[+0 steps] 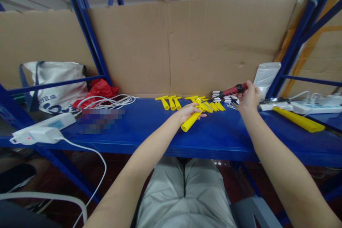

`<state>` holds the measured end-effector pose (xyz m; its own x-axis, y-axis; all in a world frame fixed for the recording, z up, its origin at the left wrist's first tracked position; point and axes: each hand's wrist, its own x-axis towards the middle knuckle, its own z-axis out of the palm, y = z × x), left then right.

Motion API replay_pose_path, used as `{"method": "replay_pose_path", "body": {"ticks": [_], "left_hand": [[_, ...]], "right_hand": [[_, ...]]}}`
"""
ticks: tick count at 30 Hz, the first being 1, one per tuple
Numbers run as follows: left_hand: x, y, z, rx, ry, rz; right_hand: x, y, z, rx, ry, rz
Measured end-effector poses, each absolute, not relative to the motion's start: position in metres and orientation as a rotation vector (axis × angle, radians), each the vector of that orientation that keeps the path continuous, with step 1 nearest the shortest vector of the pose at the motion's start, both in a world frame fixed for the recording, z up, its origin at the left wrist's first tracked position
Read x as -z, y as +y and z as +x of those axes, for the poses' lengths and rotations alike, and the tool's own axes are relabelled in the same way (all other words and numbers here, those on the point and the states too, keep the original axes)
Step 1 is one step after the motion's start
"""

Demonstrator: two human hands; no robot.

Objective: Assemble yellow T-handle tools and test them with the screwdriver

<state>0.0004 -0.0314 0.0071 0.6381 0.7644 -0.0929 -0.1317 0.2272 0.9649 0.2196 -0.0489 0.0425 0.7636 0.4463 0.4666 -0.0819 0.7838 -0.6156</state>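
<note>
My left hand (189, 112) is closed around a yellow T-shaped handle (191, 121), its hollow round end pointing toward me. In my right hand (250, 97) is a red-and-black screwdriver (233, 90), tilted so its thin shaft runs down-left to the head of that handle. Whether the tip sits on a screw is too small to tell. Just left of my left hand, similar yellow T-shaped handles (171, 103) stand in a short row. More yellow pieces (217, 106) lie bunched behind and right of it. A stack of white-and-black flat pieces (221, 97) is behind the screwdriver shaft.
On the blue shelf (149, 139) are a white power strip (57, 123), coiled white cable (114, 102), red plastic bag (100, 91) and cloth bag (60, 85). To the right lie a longer yellow handle (299, 119) and another power strip (317, 108). Cardboard (200, 42) backs the shelf.
</note>
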Motion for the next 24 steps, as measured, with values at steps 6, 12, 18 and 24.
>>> {"method": "replay_pose_path", "body": {"ticks": [6, 12, 18, 24], "left_hand": [[-0.007, -0.032, 0.002, -0.704, 0.709, 1.151], [-0.01, -0.035, 0.002, -0.783, 0.776, 1.14], [-0.015, -0.038, 0.001, -0.887, 0.822, 1.145], [-0.017, -0.04, 0.003, -1.069, 1.017, 1.26]], "right_hand": [[-0.04, -0.049, 0.22, -0.216, -0.788, -0.643], [-0.038, -0.052, 0.215, -0.18, -0.939, -0.692], [-0.038, -0.053, 0.216, -0.243, -1.005, -0.71], [-0.042, -0.061, 0.212, -0.461, -1.005, -0.712]]}}
